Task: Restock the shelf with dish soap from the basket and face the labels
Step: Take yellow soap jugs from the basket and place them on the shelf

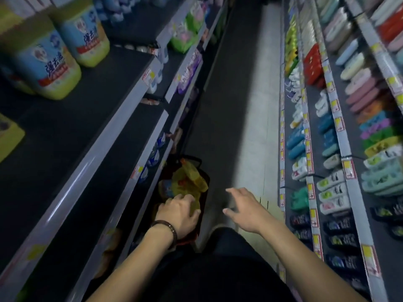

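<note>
Bending down and curling the left hand [181, 212] over a yellow dish soap bottle [195, 207] in the basket [206, 178] low by the bottom of the shelving, wrapping the fingers across its upper side. Hovering the right hand [244, 210] just beside the left one, spreading the fingers loose and holding nothing. Spotting more yellow bottles [192, 178] heaped just beyond the left knuckles, in that same basket. Guessing at a full bottle here, so probably handling heavy-ish and sloshy, with stiff but slick plastic. Likely wanting a grab round the waist or neck rather than the cap, and maybe sliding that spare right hand under the base. Not making out any label on the gripped one, way too blurry. Looking well up and off to the left of the left hand: seeing the dark shelf [91, 99] with two yellow-green jugs [51, 62] on it, blue labels facing out. Squeezing into a narrow aisle, with pale floor [250, 127] ahead of the right hand and colourful racks [349, 101] off to its right.
</note>
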The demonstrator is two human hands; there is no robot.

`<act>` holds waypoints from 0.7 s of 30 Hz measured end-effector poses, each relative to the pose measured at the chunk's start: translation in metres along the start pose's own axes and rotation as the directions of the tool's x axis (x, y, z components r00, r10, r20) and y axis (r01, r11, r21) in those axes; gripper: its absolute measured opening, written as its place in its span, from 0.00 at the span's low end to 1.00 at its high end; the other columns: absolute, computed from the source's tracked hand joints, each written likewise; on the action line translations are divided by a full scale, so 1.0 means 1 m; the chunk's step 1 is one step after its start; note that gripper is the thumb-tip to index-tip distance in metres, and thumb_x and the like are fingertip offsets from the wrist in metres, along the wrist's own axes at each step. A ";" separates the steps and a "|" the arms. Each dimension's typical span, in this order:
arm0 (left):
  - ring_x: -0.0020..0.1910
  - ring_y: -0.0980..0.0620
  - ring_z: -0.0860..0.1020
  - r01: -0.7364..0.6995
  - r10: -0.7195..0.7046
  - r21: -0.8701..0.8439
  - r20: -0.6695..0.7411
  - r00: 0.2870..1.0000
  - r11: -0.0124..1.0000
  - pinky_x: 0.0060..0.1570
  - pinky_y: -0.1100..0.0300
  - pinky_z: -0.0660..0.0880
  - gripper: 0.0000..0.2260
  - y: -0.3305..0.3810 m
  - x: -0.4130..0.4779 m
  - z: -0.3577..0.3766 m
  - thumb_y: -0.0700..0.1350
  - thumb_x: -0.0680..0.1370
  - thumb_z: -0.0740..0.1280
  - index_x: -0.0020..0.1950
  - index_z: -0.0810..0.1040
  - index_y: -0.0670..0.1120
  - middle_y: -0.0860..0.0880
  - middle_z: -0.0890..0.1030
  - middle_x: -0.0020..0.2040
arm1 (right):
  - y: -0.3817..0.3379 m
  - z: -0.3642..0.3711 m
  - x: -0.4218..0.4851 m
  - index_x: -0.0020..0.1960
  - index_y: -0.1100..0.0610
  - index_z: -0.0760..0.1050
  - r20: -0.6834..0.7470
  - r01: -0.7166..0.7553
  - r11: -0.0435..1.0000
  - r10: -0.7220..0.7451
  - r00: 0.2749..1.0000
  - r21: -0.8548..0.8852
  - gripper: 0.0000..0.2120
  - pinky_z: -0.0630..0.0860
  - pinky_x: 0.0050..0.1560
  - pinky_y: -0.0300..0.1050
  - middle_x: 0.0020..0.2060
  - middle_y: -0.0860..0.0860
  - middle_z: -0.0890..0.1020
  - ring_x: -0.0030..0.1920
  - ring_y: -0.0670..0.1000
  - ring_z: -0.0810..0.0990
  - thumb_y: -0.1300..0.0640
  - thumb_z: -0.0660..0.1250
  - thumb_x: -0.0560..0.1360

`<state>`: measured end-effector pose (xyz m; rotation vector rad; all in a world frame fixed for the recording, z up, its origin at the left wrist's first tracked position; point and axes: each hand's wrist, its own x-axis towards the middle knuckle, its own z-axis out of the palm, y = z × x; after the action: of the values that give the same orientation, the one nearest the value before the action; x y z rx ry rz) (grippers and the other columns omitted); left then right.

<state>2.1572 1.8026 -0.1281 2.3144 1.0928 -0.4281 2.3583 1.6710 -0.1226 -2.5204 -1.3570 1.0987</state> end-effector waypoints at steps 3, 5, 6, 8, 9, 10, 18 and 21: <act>0.63 0.44 0.78 0.036 -0.037 -0.053 -0.021 0.999 0.998 0.62 0.45 0.76 0.17 -0.003 0.020 -0.008 0.62 0.81 0.61 0.67 0.74 0.57 0.51 0.77 0.65 | -0.011 -0.022 0.034 0.85 0.48 0.58 0.046 0.046 0.998 -0.044 0.998 -0.035 0.34 0.64 0.81 0.53 0.78 0.53 0.66 0.81 0.56 0.63 0.43 0.67 0.83; 0.63 0.45 0.77 0.067 -0.070 -0.102 -0.020 0.997 0.993 0.61 0.46 0.77 0.17 -0.007 0.034 -0.011 0.62 0.81 0.61 0.67 0.74 0.57 0.51 0.77 0.65 | -0.018 -0.034 0.060 0.85 0.48 0.57 0.085 0.082 0.995 -0.077 0.993 -0.064 0.35 0.64 0.81 0.53 0.78 0.53 0.65 0.81 0.56 0.63 0.43 0.67 0.83; 0.63 0.45 0.77 0.086 -0.089 -0.121 -0.019 0.996 0.989 0.61 0.47 0.78 0.17 -0.009 0.042 -0.011 0.62 0.81 0.61 0.67 0.74 0.57 0.51 0.77 0.66 | -0.021 -0.038 0.076 0.85 0.48 0.57 0.104 0.108 0.991 -0.100 0.990 -0.079 0.35 0.65 0.81 0.53 0.78 0.53 0.65 0.81 0.56 0.63 0.42 0.67 0.83; 0.63 0.46 0.77 0.142 -0.145 -0.168 -0.004 0.989 0.975 0.60 0.51 0.78 0.17 -0.014 0.059 -0.010 0.60 0.82 0.62 0.69 0.73 0.56 0.50 0.76 0.67 | -0.027 -0.046 0.109 0.85 0.47 0.57 0.149 0.169 0.978 -0.150 0.977 -0.124 0.35 0.66 0.80 0.54 0.78 0.52 0.65 0.80 0.56 0.64 0.42 0.67 0.83; 0.63 0.46 0.78 0.176 -0.178 -0.204 0.009 0.984 0.963 0.60 0.54 0.77 0.18 -0.016 0.069 -0.011 0.59 0.83 0.62 0.70 0.72 0.55 0.49 0.76 0.67 | -0.030 -0.049 0.127 0.85 0.47 0.57 0.183 0.205 0.967 -0.177 0.967 -0.150 0.35 0.66 0.80 0.55 0.78 0.52 0.65 0.80 0.56 0.64 0.41 0.67 0.83; 0.63 0.47 0.78 0.209 -0.210 -0.255 0.021 0.977 0.944 0.60 0.56 0.76 0.18 -0.018 0.080 -0.012 0.58 0.84 0.62 0.72 0.72 0.54 0.48 0.77 0.67 | -0.033 -0.054 0.145 0.85 0.47 0.56 0.219 0.244 0.954 -0.204 0.954 -0.174 0.36 0.66 0.80 0.55 0.78 0.52 0.64 0.80 0.57 0.63 0.41 0.67 0.83; 0.73 0.47 0.73 0.511 -0.527 -0.531 0.137 0.839 0.676 0.72 0.58 0.67 0.24 -0.008 0.160 -0.026 0.56 0.87 0.56 0.83 0.61 0.53 0.47 0.72 0.77 | -0.053 -0.106 0.302 0.84 0.50 0.58 0.522 0.581 0.753 -0.376 0.766 -0.310 0.35 0.67 0.78 0.55 0.77 0.55 0.65 0.77 0.59 0.65 0.40 0.64 0.83; 0.69 0.45 0.76 0.601 -0.620 -0.495 0.149 0.770 0.628 0.66 0.59 0.71 0.22 0.004 0.174 -0.020 0.59 0.86 0.56 0.78 0.68 0.52 0.46 0.77 0.72 | -0.057 -0.115 0.345 0.82 0.51 0.62 0.585 0.630 0.704 -0.372 0.721 -0.328 0.33 0.69 0.77 0.56 0.74 0.57 0.69 0.76 0.60 0.67 0.39 0.64 0.83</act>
<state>2.2695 1.9179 -0.1963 1.4283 1.7697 -0.2781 2.5117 1.9952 -0.2072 -1.8961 -2.6117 1.4134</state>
